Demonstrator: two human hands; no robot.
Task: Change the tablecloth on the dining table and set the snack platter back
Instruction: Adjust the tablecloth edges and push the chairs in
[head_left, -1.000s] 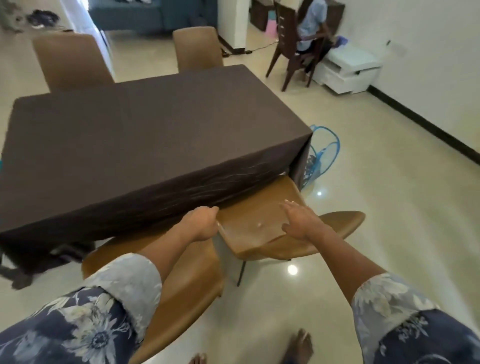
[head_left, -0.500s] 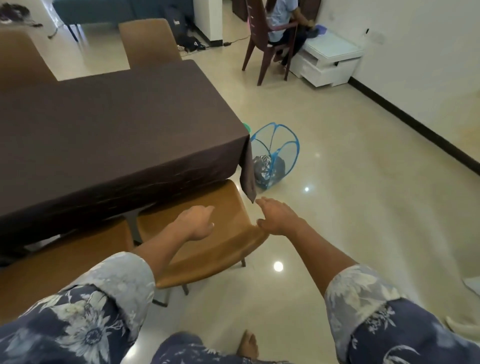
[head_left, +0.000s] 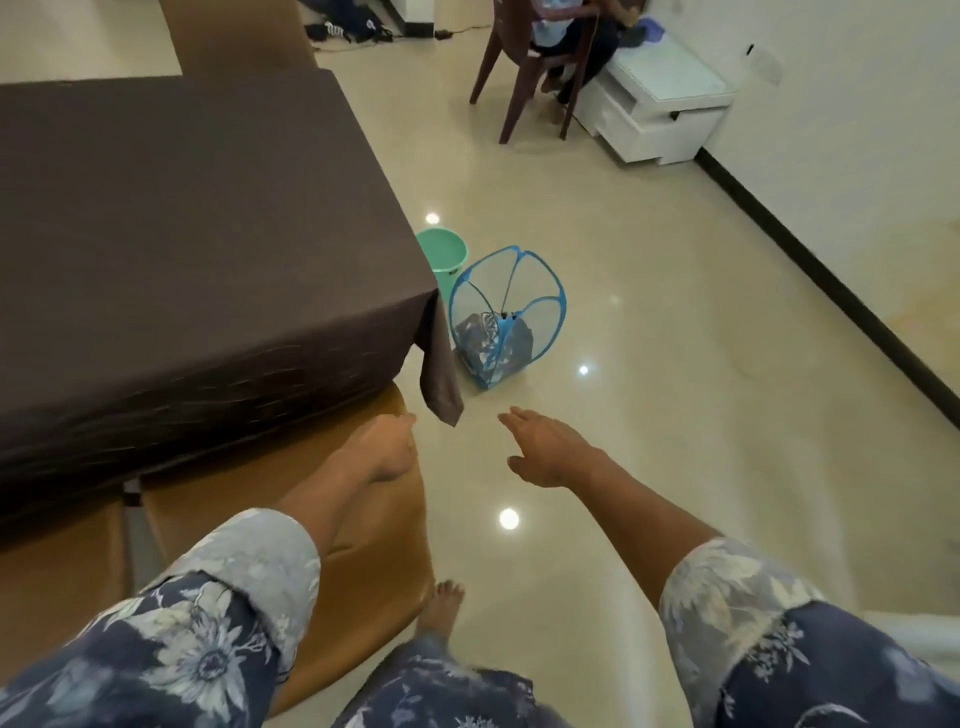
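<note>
Tablecloth corner hangs between left hand and right hand, both loose-fingered and empty.

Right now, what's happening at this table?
A brown tablecloth lies spread, one corner hanging down. The person's hands are both empty: the left hand is over a tan chair, and the right hand is open above the floor. A blue mesh hamper with cloth inside and a green bucket stand by that corner. No snack platter is visible.
</note>
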